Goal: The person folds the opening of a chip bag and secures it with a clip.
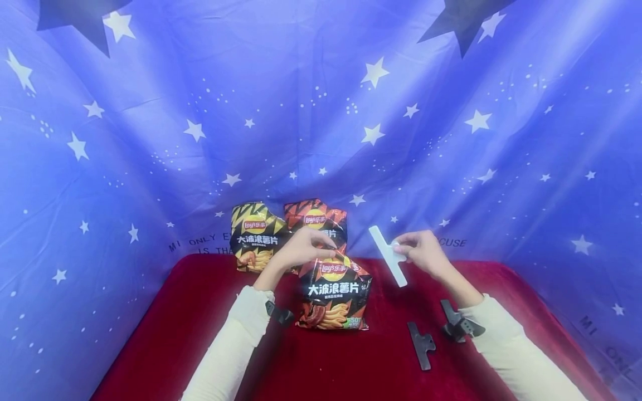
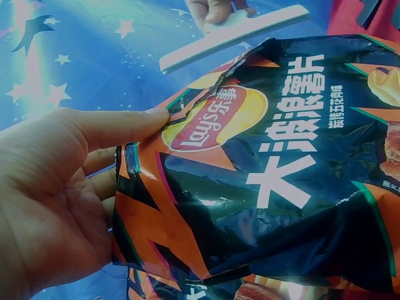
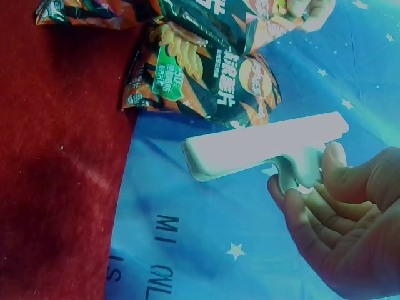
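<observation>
My left hand point(image 1: 301, 248) pinches the top edge of a black and orange chip bag point(image 1: 333, 292) between thumb and fingers. In the left wrist view the bag's top is creased and slants away from the thumb. Off to the right, my right hand point(image 1: 426, 253) holds a white bag clip point(image 1: 387, 257) by its handle, thumb on one side and fingers on the other. The right wrist view shows the clip's long bar point(image 3: 262, 147) pointing away from the hand, with a gap between it and the bags.
Behind the held bag stand a yellow and black chip bag point(image 1: 254, 239) and another orange one point(image 1: 313, 216). A black clip point(image 1: 421, 346) lies on the red cloth point(image 1: 210, 334), with another dark piece by the right wrist. A starry blue curtain point(image 1: 301, 111) surrounds the table.
</observation>
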Available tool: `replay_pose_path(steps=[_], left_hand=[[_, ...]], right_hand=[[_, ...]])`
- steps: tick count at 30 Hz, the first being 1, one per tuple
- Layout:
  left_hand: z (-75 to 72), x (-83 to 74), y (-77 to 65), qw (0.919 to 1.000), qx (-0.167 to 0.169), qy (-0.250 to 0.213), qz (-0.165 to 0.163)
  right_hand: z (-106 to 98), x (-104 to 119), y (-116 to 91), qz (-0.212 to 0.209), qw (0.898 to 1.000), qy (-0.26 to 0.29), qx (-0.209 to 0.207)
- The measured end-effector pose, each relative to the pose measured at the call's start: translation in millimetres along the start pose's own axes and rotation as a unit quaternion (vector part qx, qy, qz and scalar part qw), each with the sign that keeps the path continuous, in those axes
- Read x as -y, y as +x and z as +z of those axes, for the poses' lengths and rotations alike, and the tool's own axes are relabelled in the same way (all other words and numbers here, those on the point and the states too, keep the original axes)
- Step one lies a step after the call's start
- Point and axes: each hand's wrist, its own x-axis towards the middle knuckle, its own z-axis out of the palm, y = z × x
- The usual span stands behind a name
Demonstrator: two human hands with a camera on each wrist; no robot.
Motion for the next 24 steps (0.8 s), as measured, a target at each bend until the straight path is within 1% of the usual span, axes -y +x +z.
replay_pose_path(steps=[5,9,12,20,24], left_hand=[[-0.4,-0.4,-0.3,1.0,0.002,0.001,-0.001],[-0.5,-0.8,-0.3,1.0,0.005,-0.002,-0.003],[-0.5,-0.5,0.1,1.0,0.005,-0.002,-0.002],[0.0,-0.1,-0.5,1.0,0.004,-0.005,-0.008],[-0.1,-0.5,-1.1,0.9999,0.003,-0.001,-0.01]], right_hand=[[5,5,-4,-0.018,0.999,-0.038,-0.027],[8,7,-7,-0.03,0.998,-0.047,-0.039],[9,7,-8,-0.033,0.998,-0.039,-0.036],[17,8,-11,-0.053,0.997,-0.052,-0.033],[20,9,-11,-0.058,0.997,-0.048,-0.031]])
